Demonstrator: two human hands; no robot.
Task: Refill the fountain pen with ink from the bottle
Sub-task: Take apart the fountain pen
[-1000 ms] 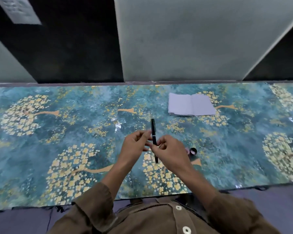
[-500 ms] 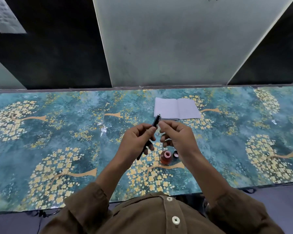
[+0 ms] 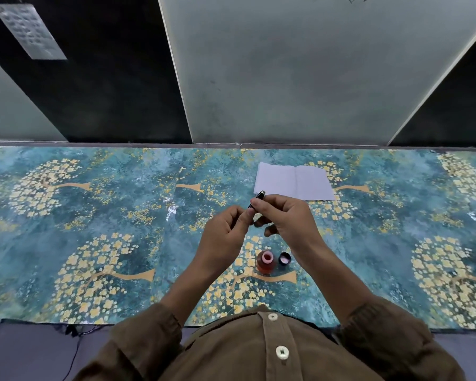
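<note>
While both hands meet above the surface (image 3: 66, 215), they grip one fountain pen (image 3: 259, 198).
Left hand (image 3: 226, 237) and right hand (image 3: 283, 218) each pinch it; the open ink bottle (image 3: 265, 261) stands near the front edge.

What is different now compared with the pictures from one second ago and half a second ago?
The fountain pen went from roughly upright between both hands to tilted, its far end pointing up and to the right; less of it shows now. The left hand and the right hand stay together, gripping the pen. The open ink bottle, its cap and the open notebook lie on the table as before.
</note>
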